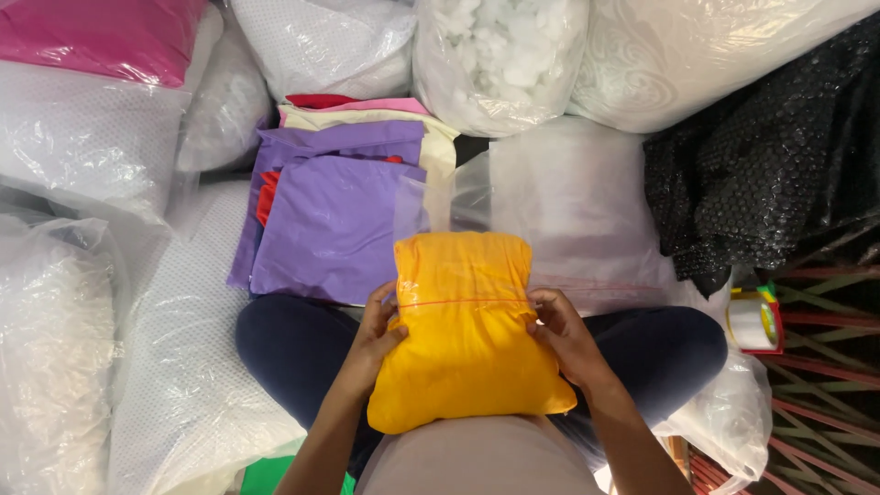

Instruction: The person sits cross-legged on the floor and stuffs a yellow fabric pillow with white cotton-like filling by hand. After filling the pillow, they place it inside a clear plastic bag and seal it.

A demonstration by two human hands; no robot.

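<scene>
Looks like a small cushion/pillow-making & packing workroom, floor-level setup, not a home lounge. Signs: bulk clear sacks of white fibre stuffing (500, 55) at 12 o'clock; bagged white quilted pillows (92, 137) piled at 9–10 o'clock and more at 7 o'clock; stack of flat sewn fabric covers (335, 220) in purple, cream, pink, red at 11 o'clock; loose clear poly bags (573, 202) at 1 o'clock; roll of packing tape (753, 323) at 3 o'clock on a woven mat (825, 385); black sequinned cloth (770, 174) at 2 o'clock. Worker sits cross-legged amid the stock w/ a stuffed yellow cushion (467, 339) half inside a bag
</scene>
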